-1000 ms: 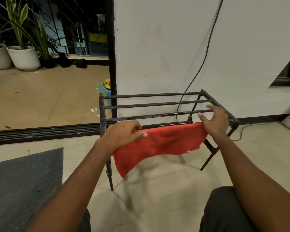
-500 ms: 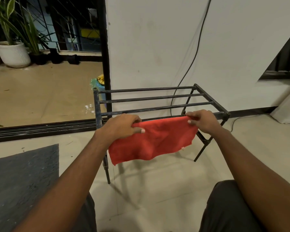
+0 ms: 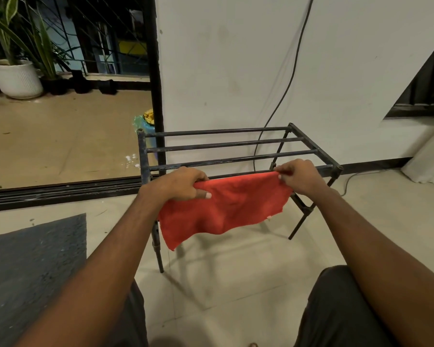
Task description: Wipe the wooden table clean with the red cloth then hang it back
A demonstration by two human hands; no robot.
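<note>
Red cloth [image 3: 226, 206]: top edge along near bar of metal rack [image 3: 226, 145], hanging lower at left; left hand [image 3: 178, 184] and right hand [image 3: 302, 177] grip its top corners; risk: lopsided drape may slide to floor [image 3: 236, 284] once released.

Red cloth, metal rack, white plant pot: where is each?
red cloth [image 3: 226, 206], head view, middle of its hanging flap
metal rack [image 3: 226, 144], head view, on a middle crossbar
white plant pot [image 3: 16, 78], head view, on its ribbed side
</note>
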